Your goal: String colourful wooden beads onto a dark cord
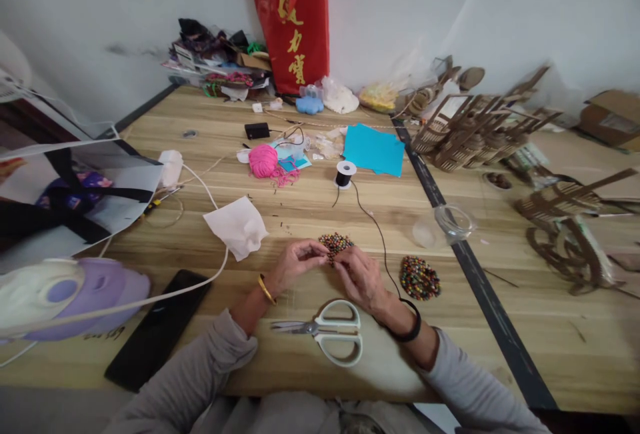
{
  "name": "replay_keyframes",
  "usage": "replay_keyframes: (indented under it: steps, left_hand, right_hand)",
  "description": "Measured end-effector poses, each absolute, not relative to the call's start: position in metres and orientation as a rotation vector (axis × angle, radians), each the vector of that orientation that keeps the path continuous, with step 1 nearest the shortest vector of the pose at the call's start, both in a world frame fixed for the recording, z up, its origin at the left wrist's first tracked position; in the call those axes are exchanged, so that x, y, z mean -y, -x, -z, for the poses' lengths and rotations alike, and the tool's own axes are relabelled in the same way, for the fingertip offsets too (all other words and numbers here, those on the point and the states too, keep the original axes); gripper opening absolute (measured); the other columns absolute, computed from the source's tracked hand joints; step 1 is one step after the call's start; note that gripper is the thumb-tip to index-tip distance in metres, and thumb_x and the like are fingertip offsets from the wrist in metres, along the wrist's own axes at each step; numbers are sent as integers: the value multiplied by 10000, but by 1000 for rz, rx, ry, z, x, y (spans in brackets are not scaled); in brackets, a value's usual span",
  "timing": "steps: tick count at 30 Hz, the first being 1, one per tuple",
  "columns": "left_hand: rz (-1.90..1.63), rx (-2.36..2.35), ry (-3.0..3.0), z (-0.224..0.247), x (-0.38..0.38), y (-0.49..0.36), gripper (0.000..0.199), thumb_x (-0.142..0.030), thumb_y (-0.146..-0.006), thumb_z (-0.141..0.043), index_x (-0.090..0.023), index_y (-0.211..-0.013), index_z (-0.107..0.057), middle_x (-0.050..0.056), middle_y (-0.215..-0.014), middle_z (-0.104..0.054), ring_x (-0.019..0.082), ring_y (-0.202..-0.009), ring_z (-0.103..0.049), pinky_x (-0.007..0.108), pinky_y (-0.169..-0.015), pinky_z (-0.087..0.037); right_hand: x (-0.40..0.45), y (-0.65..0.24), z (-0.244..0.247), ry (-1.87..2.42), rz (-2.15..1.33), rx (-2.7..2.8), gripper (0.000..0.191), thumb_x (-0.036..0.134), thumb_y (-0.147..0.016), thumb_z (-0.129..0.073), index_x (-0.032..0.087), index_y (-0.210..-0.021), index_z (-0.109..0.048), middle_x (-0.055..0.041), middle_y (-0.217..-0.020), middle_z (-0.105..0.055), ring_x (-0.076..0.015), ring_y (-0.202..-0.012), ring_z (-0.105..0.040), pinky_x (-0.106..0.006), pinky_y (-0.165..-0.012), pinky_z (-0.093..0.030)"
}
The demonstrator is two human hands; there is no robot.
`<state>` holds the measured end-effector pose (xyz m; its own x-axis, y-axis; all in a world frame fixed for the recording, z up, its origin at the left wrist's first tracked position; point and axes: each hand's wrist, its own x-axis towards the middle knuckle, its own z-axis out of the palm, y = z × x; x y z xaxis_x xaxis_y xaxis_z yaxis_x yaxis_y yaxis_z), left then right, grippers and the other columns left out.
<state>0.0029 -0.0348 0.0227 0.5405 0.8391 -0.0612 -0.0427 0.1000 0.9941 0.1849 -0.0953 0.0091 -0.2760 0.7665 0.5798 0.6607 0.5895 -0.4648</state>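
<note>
Head camera showed a bunch of coloured beads on the table, directly in front of the person, with both hands at its near edge. The left hand came in from one side, its thumb and fingers drawn narrow in a pinch on the beads; the right hand met it from the other, its fingers likewise closed on them (which bead or strand each one gripped was too small to tell). A gold bracelet circled the left wrist and a black band the right. Between the forearms lay white-handled scissors, blades pointing left. Just right of the right hand rested a coil of beads, and a black cord ran from near that wrist up to an upright spool. Farther out were a crumpled white paper, a black phone, pink yarn and blue sheets. At the back, by the wall, stood a red bag.
</note>
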Motion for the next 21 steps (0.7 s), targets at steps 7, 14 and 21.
replay_keyframes:
  steps: [7, 14, 21]
  left_hand:
    - [-738, -814, -1341, -24, 34, -4, 277, -347, -630, -770, -121, -727, -644, 35, -732, -652, 132, -711, -577, 252, -709, -462]
    - [-722, -808, -1335, -23, 34, -4, 264, -329, -638, -765, -116, -735, -642, 29, -726, -639, 126, -708, -569, 246, -705, -451]
    - [-745, -797, -1334, -20, 33, -4, 240, -298, -633, -768, -116, -726, -642, 30, -729, -641, 127, -718, -570, 244, -713, -449]
  right_hand:
    - [95, -183, -7, 1100, -175, 1972, 88, 151, -908, -455, 203, -953, -510, -62, -836, -601, -169, -772, -565, -281, -643, -449]
    - [93, -184, -5, 1090, -156, 1990, 78, 143, -911, -469, 191, -958, -508, -67, -856, -608, -163, -788, -568, -276, -650, -452]
    - [93, -185, -5, 1082, -165, 2029, 70, 157, -914, -458, 190, -947, -510, -68, -858, -608, -157, -780, -564, -268, -651, -445]
